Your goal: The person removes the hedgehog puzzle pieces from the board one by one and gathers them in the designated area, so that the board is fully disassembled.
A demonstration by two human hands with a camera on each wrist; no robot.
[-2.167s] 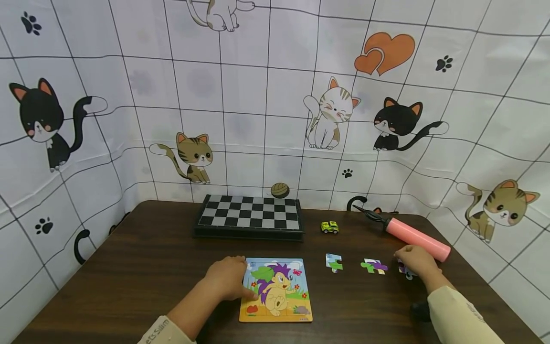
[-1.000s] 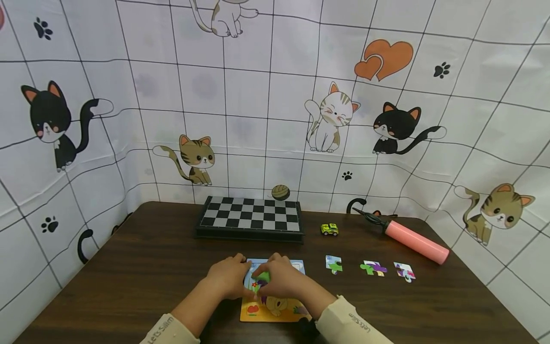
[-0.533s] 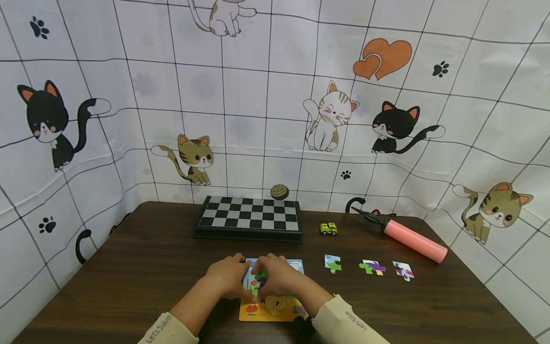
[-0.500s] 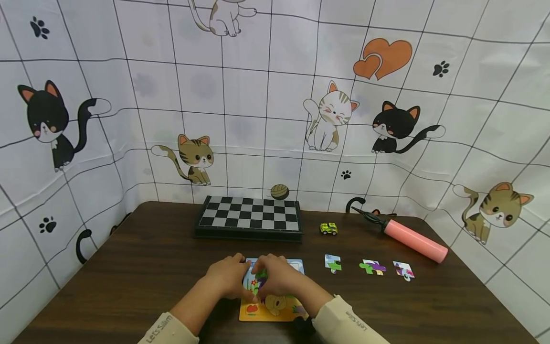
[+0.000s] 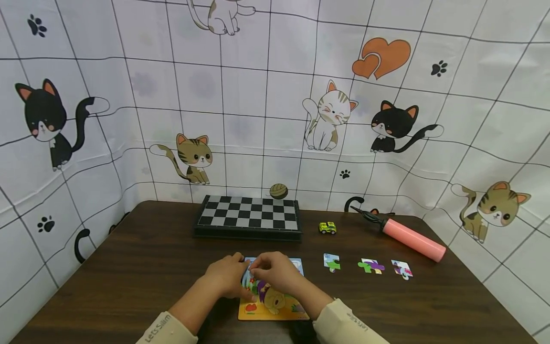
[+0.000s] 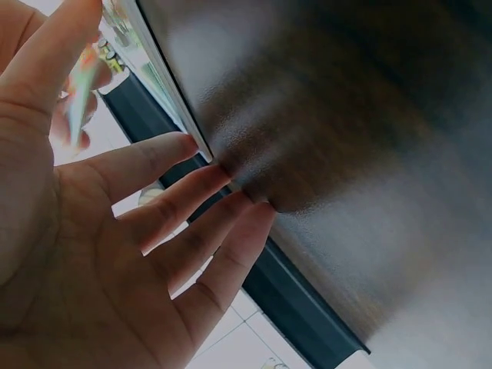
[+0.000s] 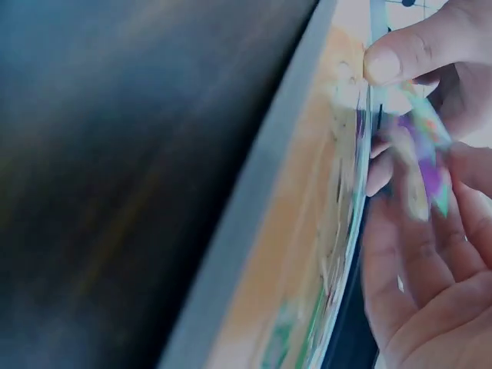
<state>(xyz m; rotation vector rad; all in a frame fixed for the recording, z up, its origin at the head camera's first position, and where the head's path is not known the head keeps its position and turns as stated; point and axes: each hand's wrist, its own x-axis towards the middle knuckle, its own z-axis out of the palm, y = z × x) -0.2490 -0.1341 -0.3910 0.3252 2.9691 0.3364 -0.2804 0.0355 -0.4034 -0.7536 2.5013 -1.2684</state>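
Head view: two hands at a picture puzzle board on a dark worktop.

Low in the centre of the frame, the left hand [image 5: 225,278] rests on the left edge of the puzzle board [image 5: 275,306], its fingers [image 6: 173,207] straight and spread in the left wrist view. The right hand [image 5: 279,273] pinches a purple-and-green puzzle piece [image 7: 423,165] over the board's upper part, thumb and fingers curled round it. To the right of the board lie three loose pieces [image 5: 373,266] in a row. Toward the back edge of the worktop [image 5: 129,267] stand a chessboard [image 5: 248,219], a small yellow toy car [image 5: 327,227] and a pink pump [image 5: 411,238].
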